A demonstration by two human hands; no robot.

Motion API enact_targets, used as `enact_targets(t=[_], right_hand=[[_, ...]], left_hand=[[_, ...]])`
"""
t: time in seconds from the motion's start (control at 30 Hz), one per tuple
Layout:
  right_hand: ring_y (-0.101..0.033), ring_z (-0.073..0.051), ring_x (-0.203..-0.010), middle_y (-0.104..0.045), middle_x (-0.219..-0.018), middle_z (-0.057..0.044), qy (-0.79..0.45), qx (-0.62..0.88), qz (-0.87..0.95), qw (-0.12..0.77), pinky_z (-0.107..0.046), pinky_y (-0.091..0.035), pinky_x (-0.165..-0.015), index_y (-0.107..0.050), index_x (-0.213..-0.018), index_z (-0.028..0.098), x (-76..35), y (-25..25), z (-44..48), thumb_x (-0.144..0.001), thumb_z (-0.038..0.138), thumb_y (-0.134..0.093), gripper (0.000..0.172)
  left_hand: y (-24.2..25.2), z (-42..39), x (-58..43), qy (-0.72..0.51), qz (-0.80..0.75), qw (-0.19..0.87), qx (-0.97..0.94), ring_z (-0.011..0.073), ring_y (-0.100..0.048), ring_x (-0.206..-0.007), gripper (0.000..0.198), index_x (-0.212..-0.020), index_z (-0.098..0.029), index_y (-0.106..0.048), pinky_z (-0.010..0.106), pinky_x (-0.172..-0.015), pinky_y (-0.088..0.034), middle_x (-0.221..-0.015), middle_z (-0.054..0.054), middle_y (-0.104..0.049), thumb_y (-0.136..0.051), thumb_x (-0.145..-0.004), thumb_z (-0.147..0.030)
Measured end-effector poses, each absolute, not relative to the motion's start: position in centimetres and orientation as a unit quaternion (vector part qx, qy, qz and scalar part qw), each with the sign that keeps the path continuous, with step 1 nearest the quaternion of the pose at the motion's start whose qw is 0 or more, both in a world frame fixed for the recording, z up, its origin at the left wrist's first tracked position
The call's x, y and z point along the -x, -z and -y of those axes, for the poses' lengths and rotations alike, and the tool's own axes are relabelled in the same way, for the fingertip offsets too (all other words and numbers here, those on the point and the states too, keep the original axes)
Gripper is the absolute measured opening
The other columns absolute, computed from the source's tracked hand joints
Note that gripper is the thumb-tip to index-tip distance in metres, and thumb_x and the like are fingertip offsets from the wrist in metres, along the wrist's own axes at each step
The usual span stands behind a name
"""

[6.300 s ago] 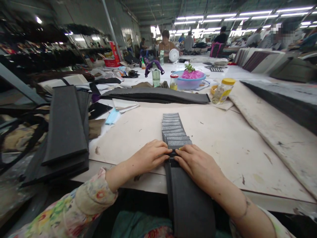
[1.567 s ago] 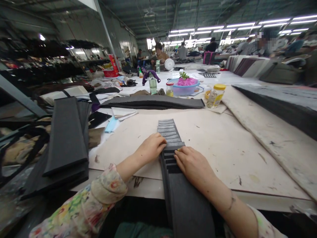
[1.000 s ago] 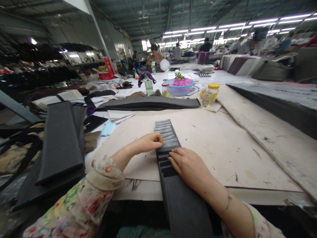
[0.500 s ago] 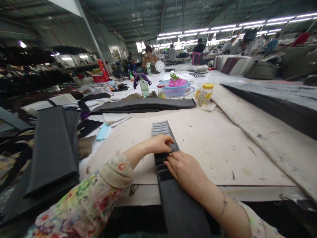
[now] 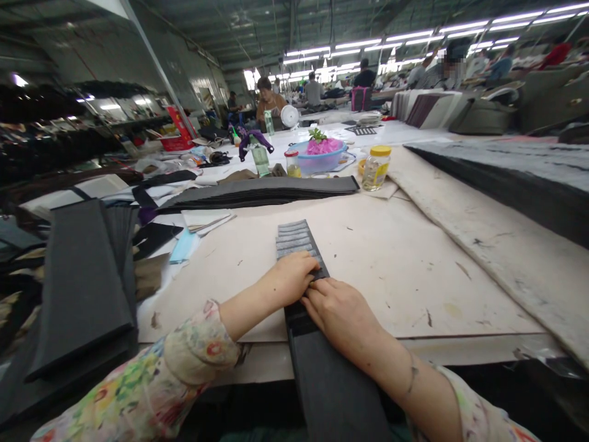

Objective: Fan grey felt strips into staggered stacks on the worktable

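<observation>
A stack of long dark grey strips [image 5: 338, 380] points away from me, its near end hanging over the table's front edge. At the far end the strips are fanned in steps, with lighter grey bands [image 5: 294, 236] showing. My left hand [image 5: 297, 273] is closed at the fanned part, fingers bent down onto the strips; its fingertips are partly hidden. Just nearer, my right hand [image 5: 343, 307] lies over the stack with bent fingers gripping at its layers. Both hands touch each other at the fingertips.
More dark strips are piled at the left [image 5: 83, 276] and across the back [image 5: 262, 193]. A yellow-lidded jar [image 5: 376, 172], a blue basin [image 5: 322, 161] and a bottle [image 5: 260, 161] stand behind. A thick board [image 5: 483, 252] lies at the right. People sit farther off.
My left hand has come down and nearer, closing against my right fingertips. The right hand stays on the stack. The whole view has shifted slightly.
</observation>
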State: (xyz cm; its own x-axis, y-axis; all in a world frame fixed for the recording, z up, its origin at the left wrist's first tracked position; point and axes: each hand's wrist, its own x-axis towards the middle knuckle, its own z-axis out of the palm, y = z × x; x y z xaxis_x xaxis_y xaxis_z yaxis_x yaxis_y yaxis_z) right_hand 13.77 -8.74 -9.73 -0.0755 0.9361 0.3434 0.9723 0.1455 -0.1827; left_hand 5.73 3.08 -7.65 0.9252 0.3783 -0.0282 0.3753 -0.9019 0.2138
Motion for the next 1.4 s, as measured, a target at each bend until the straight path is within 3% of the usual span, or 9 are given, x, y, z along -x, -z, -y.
enact_targets(t=[0.27, 0.47, 0.7, 0.8, 0.97, 1.27, 1.4], right_hand=[[-0.054, -0.017, -0.075, -0.06, -0.078, -0.005, 0.058, 0.649, 0.732, 0.198, -0.029, -0.042, -0.07, -0.061, -0.079, 0.015, -13.9, 9.7, 8.9, -0.078, 0.012, -0.047, 0.015], [-0.054, -0.016, -0.075, -0.06, -0.076, -0.003, 0.041, 0.651, 0.737, 0.175, -0.028, -0.04, -0.07, -0.06, -0.075, 0.017, -14.4, 9.2, 8.7, -0.081, 0.014, -0.045, 0.016], [-0.055, -0.018, -0.074, -0.061, -0.076, -0.004, 0.009, 0.669, 0.73, 0.14, -0.031, -0.041, -0.068, -0.059, -0.077, 0.018, -14.7, 8.3, 7.4, -0.089, 0.031, -0.038, 0.027], [-0.054, -0.021, -0.082, -0.059, -0.083, -0.006, 0.021, 0.668, 0.728, 0.155, -0.033, -0.042, -0.073, -0.058, -0.086, 0.016, -14.7, 8.8, 6.7, -0.084, 0.029, -0.048, 0.016], [-0.049, -0.024, -0.097, -0.055, -0.103, -0.011, 0.022, 0.647, 0.74, 0.181, -0.038, -0.041, -0.082, -0.054, -0.107, 0.014, -15.0, 9.8, 6.0, -0.082, 0.03, -0.051, 0.03], [-0.053, -0.021, -0.085, -0.057, -0.085, -0.008, 0.004, 0.634, 0.761, 0.14, -0.035, -0.044, -0.079, -0.061, -0.09, 0.015, -14.5, 9.3, 5.8, -0.085, 0.021, -0.045, 0.018], [-0.053, -0.02, -0.084, -0.057, -0.084, -0.008, 0.024, 0.633, 0.764, 0.124, -0.034, -0.044, -0.077, -0.062, -0.089, 0.015, -14.4, 9.3, 5.9, -0.087, 0.021, -0.042, 0.021]], left_hand=[[8.2, -2.6, -5.4, -0.007, -0.121, 0.051, -0.991, 0.0192, -0.051, -0.078, 0.019, -0.083, -0.013, -0.061, 0.031, -0.075, -0.044, -0.084, 0.007, -0.056, -0.042, -0.082, -0.011], [8.1, -3.7, -3.6, -0.038, -0.148, 0.184, -0.971, 0.0163, -0.052, -0.09, 0.025, -0.1, -0.014, -0.06, 0.027, -0.084, -0.042, -0.093, 0.006, -0.058, -0.045, -0.081, -0.009], [7.8, -4.8, -0.5, -0.058, -0.226, 0.252, -0.939, 0.017, -0.054, -0.093, 0.027, -0.099, -0.013, -0.059, 0.028, -0.084, -0.043, -0.096, 0.006, -0.06, -0.055, -0.073, -0.008], [8.0, -4.8, -0.3, -0.06, -0.225, 0.248, -0.94, 0.017, -0.055, -0.09, 0.025, -0.096, -0.012, -0.06, 0.027, -0.081, -0.043, -0.093, 0.005, -0.06, -0.054, -0.072, -0.006], [8.1, -4.6, -0.4, -0.063, -0.204, 0.231, -0.949, 0.0164, -0.054, -0.09, 0.026, -0.096, -0.013, -0.06, 0.026, -0.082, -0.043, -0.092, 0.005, -0.06, -0.051, -0.073, -0.005], [8.8, -3.2, -0.2, -0.067, -0.163, 0.103, -0.979, 0.0186, -0.052, -0.085, 0.019, -0.084, -0.012, -0.06, 0.03, -0.077, -0.044, -0.087, 0.007, -0.056, -0.041, -0.083, -0.009], [9.2, -3.5, 0.7, -0.107, -0.176, 0.168, -0.964, 0.016, -0.052, -0.088, 0.02, -0.092, -0.014, -0.06, 0.027, -0.081, -0.044, -0.09, 0.006, -0.057, -0.043, -0.083, -0.01]])
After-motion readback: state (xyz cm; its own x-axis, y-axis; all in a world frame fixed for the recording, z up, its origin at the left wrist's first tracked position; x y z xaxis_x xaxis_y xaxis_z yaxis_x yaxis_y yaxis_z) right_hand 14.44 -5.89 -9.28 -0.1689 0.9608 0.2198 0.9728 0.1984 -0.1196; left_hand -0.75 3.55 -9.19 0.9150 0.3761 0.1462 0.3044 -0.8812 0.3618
